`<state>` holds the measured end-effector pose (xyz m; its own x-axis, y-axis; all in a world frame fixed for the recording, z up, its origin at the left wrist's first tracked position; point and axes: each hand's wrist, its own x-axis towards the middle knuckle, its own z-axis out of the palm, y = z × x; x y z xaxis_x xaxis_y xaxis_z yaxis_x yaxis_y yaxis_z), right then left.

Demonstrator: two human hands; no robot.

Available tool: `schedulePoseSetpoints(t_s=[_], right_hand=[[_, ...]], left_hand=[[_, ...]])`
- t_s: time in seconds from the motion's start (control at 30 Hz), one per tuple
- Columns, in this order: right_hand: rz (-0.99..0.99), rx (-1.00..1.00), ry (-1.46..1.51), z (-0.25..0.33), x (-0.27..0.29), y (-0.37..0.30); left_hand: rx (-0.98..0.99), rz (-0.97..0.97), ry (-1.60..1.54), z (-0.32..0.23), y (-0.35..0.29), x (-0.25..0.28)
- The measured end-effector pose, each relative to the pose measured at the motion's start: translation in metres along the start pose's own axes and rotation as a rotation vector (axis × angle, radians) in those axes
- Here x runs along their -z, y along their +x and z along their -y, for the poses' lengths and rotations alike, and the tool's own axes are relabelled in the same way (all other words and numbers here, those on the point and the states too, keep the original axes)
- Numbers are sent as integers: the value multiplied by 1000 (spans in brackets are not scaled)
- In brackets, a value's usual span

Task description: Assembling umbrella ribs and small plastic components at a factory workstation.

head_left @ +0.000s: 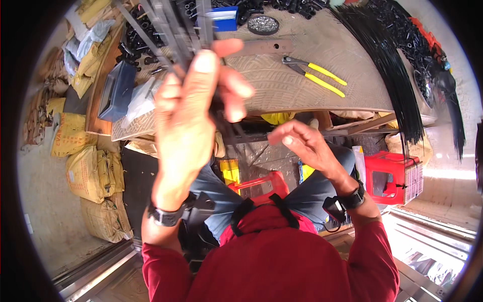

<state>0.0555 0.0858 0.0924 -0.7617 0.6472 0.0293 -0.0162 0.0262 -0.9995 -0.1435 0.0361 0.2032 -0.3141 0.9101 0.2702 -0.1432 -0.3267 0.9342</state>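
Observation:
My left hand (188, 113) is raised over the near edge of the workbench and closed round a bundle of long dark strips (173, 25). The strips are smeared by motion, and their ends stick out above and below the fist. My right hand (307, 146) hangs in front of the bench edge, its fingers apart and nothing in them. Beyond it, pincers (324, 85) with yellow handles lie on the bench top (261, 75). A thick bundle of thin black rods (387, 65) lies across the right side, its ends hanging over the edge.
A blue box (224, 19) and a round black dish (262, 33) of small metal pieces stand at the back. Black parts (402, 40) are heaped at the far right. A grey-blue bin (116, 90) sits at left, above yellow sacks (90, 171). A red plastic crate (372, 176) stands low right.

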Motion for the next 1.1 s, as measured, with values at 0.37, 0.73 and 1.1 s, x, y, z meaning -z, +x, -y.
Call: schedulePoseSetpoints(t_s=[0.37,0.73,1.1], right_hand=[[-169,182,124,53,-46,-13],[-242,209,-95,82,-35,4],[-289,157,-185,113,-5,41]], left_hand=[[255,368,-92,9,-23,-34],[157,143,-88,3,-10,-33],[110,45,47,-50,-1,1]])
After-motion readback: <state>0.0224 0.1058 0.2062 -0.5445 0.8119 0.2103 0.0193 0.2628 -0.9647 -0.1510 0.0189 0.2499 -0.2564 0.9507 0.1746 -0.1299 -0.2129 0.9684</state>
